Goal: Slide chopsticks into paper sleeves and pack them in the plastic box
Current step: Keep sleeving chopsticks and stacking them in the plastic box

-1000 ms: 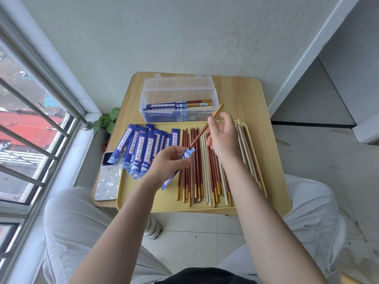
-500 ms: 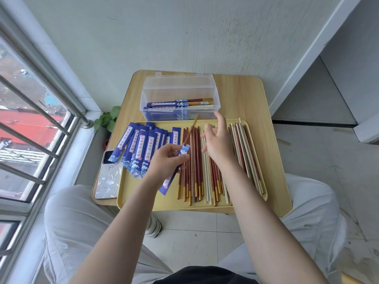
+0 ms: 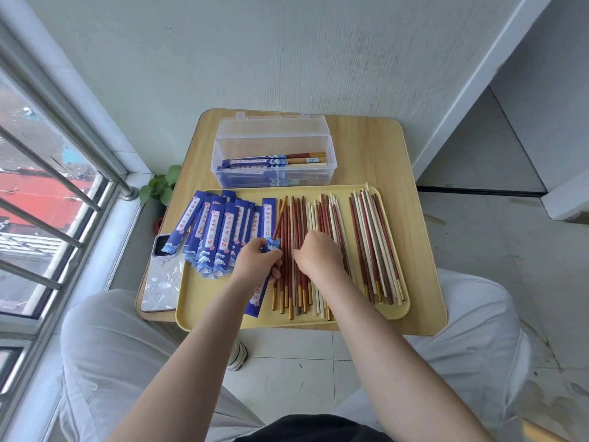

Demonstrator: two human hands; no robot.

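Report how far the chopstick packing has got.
Done: a few sleeved pairs lie in the box. In hand: left hand holds a sleeve with one chopstick in; right hand reaches into the loose chopsticks. Left: most chopsticks and empty sleeves.

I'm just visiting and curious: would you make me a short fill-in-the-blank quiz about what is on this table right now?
1. The left hand grips a blue paper ____.
2. The loose chopsticks lie on a ____ tray.
3. The sleeved chopsticks already packed lie in a clear plastic ____.
4. The phone lies to the ____ of the tray.

Missing words: sleeve; yellow; box; left
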